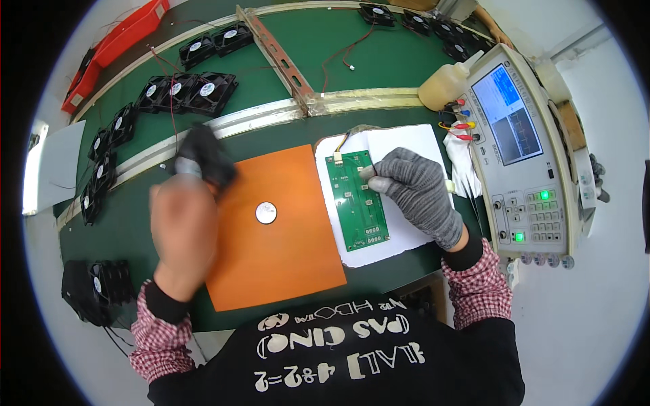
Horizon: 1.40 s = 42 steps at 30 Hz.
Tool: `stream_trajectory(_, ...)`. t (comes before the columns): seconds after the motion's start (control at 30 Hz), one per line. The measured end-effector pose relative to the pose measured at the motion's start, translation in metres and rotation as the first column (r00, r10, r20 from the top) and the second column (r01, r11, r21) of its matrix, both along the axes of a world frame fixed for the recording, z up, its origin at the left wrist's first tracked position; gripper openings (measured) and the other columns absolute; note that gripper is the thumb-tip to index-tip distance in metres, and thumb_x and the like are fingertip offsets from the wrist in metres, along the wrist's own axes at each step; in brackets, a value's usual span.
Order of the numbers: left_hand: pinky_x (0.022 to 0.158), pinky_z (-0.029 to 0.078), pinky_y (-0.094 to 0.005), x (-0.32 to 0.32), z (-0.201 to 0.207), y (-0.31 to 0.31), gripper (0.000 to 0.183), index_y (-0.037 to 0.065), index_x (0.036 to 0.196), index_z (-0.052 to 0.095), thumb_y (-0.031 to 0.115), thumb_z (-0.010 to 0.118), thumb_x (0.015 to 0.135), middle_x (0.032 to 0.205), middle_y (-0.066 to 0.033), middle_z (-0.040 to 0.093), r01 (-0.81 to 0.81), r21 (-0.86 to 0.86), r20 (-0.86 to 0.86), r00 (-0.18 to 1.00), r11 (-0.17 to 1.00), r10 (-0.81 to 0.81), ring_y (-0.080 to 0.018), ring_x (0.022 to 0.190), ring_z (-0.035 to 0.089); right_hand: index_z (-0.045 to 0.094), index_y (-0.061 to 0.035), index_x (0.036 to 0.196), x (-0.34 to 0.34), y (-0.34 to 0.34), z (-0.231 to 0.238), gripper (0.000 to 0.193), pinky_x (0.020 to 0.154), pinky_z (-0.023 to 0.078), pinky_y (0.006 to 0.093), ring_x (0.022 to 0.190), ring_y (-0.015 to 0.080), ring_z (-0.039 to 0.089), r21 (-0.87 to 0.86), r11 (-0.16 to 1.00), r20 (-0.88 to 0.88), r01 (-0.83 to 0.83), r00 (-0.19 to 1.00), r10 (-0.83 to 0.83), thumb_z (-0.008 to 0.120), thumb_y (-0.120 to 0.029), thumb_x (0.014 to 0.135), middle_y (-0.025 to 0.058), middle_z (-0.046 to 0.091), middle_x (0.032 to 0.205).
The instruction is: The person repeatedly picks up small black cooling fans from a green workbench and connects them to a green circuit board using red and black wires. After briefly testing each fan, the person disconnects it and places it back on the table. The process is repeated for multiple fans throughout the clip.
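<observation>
My left hand (183, 227), bare and smeared by motion, is closed on a black cooling fan (206, 155) over the far left of an orange mat (271, 271). On that mat lies a round white disc with a dark rim (266, 213). My right hand (413, 189), in a grey knitted glove, pinches at the right edge of a green circuit board (349, 210). A thin dark line shows by its fingertips, too fine to name. The board rests on a white sheet (413, 250), and a white connector with coloured wires (338, 157) sits at its far end.
Several black fans (179, 91) with thin wires stand beyond a metal rail (257, 122). More fans (105, 281) are stacked at the near left. On the right are a test instrument (535, 155), a yellowish bottle (443, 84) and tweezers (472, 203). A red bin (128, 34) is far left.
</observation>
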<state>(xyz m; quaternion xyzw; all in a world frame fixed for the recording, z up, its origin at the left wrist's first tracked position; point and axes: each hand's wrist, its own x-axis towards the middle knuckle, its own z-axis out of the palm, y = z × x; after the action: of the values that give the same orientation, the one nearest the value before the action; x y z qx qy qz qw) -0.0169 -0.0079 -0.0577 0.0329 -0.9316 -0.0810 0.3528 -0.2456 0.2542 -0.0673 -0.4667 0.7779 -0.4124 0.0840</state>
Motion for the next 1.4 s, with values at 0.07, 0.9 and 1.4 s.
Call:
stream_trajectory(0.07, 0.073, 0.041, -0.0394, 0.005, -0.004, 0.028, 0.025, 0.001, 0.090, 0.059, -0.006, 0.067, 0.068, 0.092, -0.0115, 0.050, 0.218, 0.018, 0.233, 0.948, 0.976, -0.217, -0.0286, 0.080, 0.050, 0.072, -0.0036, 0.092, 0.003, -0.005, -0.005, 0.014, 0.079, 0.052, 0.0342, 0.085, 0.0236, 0.063, -0.005, 1.000, 0.258, -0.006, 0.966, 0.007, 0.075, -0.008, 0.079, 0.0087, 0.063, 0.088)
stream_trajectory(0.9, 0.087, 0.051, -0.0436, -0.003, 0.073, 0.009, 0.034, -0.007, 0.115, 0.058, 0.019, 0.063, 0.093, 0.107, -0.0281, 0.065, -0.553, 0.723, -0.434, 0.104, -0.415, -0.895, -0.0357, 0.102, 0.064, 0.071, -0.0080, 0.087, -0.007, -0.010, -0.034, 0.016, 0.076, 0.051, 0.0366, 0.083, 0.0249, 0.061, -0.120, 0.971, 0.028, -0.206, 0.977, 0.211, 0.077, -0.011, 0.073, 0.0074, 0.058, 0.086)
stream_trajectory(1.4, 0.093, 0.040, -0.0446, -0.165, 0.034, -0.006, 0.069, 0.005, 0.124, 0.054, 0.022, 0.086, 0.065, 0.119, -0.0152, 0.053, -0.081, -0.065, -0.223, 0.973, 0.995, 0.065, -0.0356, 0.112, 0.049, 0.067, -0.0057, 0.092, -0.002, 0.001, -0.019, 0.014, 0.075, 0.053, 0.0308, 0.085, 0.0192, 0.067, -0.203, 0.973, 0.050, -0.106, 0.992, 0.118, 0.074, -0.004, 0.081, 0.0078, 0.066, 0.091)
